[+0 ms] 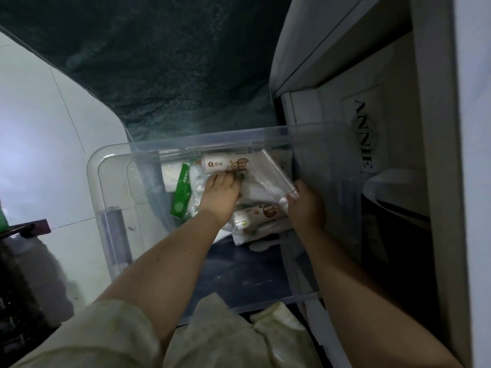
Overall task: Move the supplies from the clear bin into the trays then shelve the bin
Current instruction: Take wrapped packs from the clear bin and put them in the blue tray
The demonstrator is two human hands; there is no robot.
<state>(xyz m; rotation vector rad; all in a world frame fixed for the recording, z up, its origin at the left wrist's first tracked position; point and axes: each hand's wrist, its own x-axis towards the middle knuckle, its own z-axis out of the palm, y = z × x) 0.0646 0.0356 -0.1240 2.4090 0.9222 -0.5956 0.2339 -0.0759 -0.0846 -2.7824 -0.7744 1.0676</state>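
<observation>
Step now: taking packs out of the clear bin [106, 181]. I think the job is near its start, as a lot of packs are in there.
Where the bin is: low down in front of the person, over the white floor [39, 128]. It is right beside the white cabinet [332, 115]. A dark green cloth [172, 62] is behind it.
Where the packs are: the packs [255, 196] lie in a heap at the far end of the bin. A green packet [182, 192] is at the left of the heap. A printed pack [233, 164] is at the top.
Left grip: the left hand [220, 195] is down in the bin. Its fingers curl onto the packs just under the printed pack and grasp them.
Right grip: the right hand [307, 205] pinches the corner of a clear bag [268, 171], thumb on top.
Trays: I can see none here.
Next move: I think both hands must lift a bunch up over the bin's wall, then carry it to the trays.
Watch out: the packs look loose and slippery, so some may slide out of the grip.
</observation>
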